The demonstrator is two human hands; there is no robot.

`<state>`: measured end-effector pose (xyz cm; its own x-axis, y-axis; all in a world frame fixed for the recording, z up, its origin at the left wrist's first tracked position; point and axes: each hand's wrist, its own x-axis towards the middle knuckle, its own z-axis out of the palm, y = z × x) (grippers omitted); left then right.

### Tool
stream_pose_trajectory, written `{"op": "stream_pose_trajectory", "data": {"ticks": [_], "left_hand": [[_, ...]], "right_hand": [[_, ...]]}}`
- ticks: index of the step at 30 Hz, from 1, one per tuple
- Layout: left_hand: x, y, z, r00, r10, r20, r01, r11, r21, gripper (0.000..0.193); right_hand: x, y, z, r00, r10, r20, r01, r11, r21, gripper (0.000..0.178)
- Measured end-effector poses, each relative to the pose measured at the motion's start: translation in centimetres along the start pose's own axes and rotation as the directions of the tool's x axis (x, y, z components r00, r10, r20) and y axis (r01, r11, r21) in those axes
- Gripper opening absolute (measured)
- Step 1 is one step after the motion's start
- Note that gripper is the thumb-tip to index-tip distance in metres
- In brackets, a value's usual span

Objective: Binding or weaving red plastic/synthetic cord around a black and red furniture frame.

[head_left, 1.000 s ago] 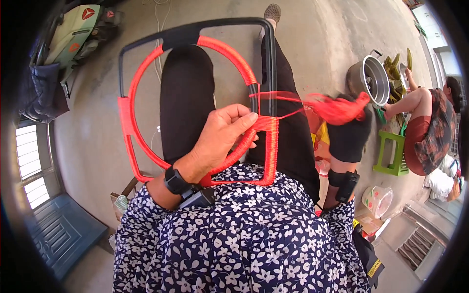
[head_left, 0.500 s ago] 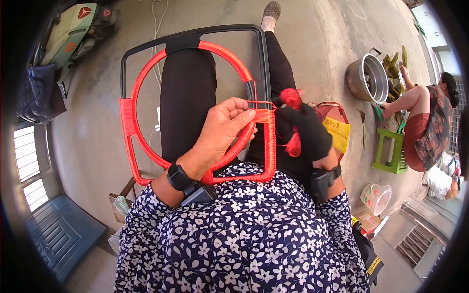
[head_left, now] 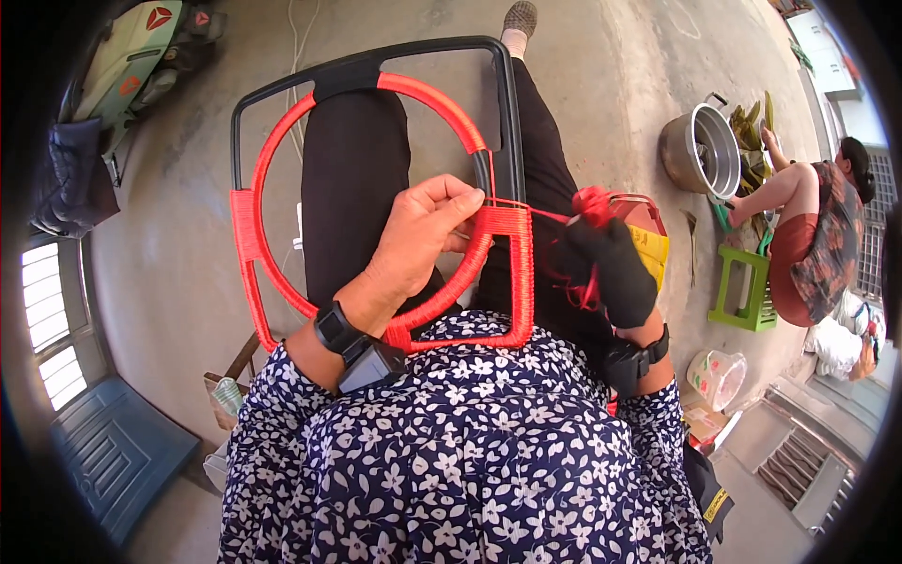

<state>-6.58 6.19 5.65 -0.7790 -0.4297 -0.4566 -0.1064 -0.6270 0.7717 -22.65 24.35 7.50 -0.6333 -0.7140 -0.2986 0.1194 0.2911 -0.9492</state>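
A black frame [head_left: 512,122] with a ring inside it rests across my lap. Much of the ring and the lower frame is wound in red cord [head_left: 522,282]; the upper part is bare black. My bare left hand [head_left: 423,230] reaches through the ring, thumb and finger pinching the cord where the ring meets the right side bar. Out to the right, my right hand [head_left: 611,273] in a black glove is closed on a bundle of red cord [head_left: 592,200]. A taut strand runs from the frame to that bundle, and loose loops hang below the glove.
A red and yellow bag [head_left: 648,240] lies beyond my right hand. Farther right are a metal pot [head_left: 703,150], long leaves [head_left: 750,127], a green stool [head_left: 745,291] and a seated person [head_left: 817,244]. A clear plastic tub [head_left: 718,378] stands nearer me.
My right hand has moved slightly right and down with the cord bundle, and the strand to the frame is now drawn tight. My left hand keeps its pinch in nearly the same place.
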Motion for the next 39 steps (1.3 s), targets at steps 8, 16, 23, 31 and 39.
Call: {"op": "stream_pose_trajectory", "data": {"ticks": [8,16,23,31,39], "left_hand": [[0.3,0.7,-0.3,0.993,-0.084,0.078,0.079,0.995,0.059,0.012],[1.1,-0.1,-0.8,0.998,-0.065,-0.025,0.067,0.994,0.087,0.015],[1.3,-1.0,-1.7,0.999,-0.041,0.015,0.031,0.910,0.414,0.024],[0.5,-0.4,-0.5,0.832,0.550,-0.072,-0.458,0.754,0.471,0.013],[-0.9,0.3,0.9,0.706,0.706,-0.054,-0.579,0.619,0.530,0.013]], "right_hand": [[2.3,11.7,-21.0,0.867,-0.238,-0.438,0.278,0.960,0.029,0.011],[1.4,6.7,-16.4,0.990,-0.046,-0.134,0.072,0.978,0.197,0.030],[6.3,4.7,3.7,0.784,-0.044,0.619,0.338,0.867,-0.366,0.056],[6.5,0.3,4.2,0.997,-0.071,0.006,0.059,0.875,0.480,0.043],[5.4,-2.4,7.6,0.712,-0.648,0.272,0.698,0.696,-0.169,0.029]]}}
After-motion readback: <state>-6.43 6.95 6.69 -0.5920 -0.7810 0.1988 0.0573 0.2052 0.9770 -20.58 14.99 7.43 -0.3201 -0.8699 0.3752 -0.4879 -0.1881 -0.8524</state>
